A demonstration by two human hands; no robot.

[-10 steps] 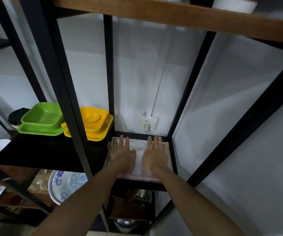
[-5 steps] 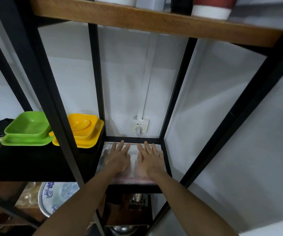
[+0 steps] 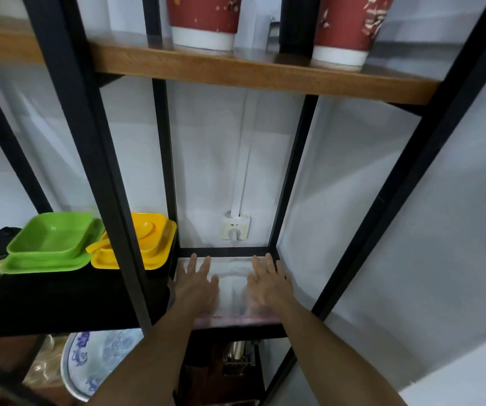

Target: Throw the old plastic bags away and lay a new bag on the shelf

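A clear plastic bag (image 3: 231, 281) with a pinkish front edge lies flat on the small shelf (image 3: 227, 251) between black metal posts. My left hand (image 3: 196, 284) rests palm down on the bag's left side, fingers spread. On the right side lies my right hand (image 3: 266, 282), also flat with fingers apart. Neither hand grips the bag. No old bags are in view.
Green dishes (image 3: 50, 244) and yellow dishes (image 3: 145, 240) sit on the black shelf to the left. Two red paper cups (image 3: 203, 22) stand on the wooden shelf above. A wall socket (image 3: 235, 228) is behind. A blue-patterned plate (image 3: 95, 358) sits below.
My hands have slid apart toward the bag's left and right sides. The view has tilted up, bringing the red cups on the upper shelf into sight.
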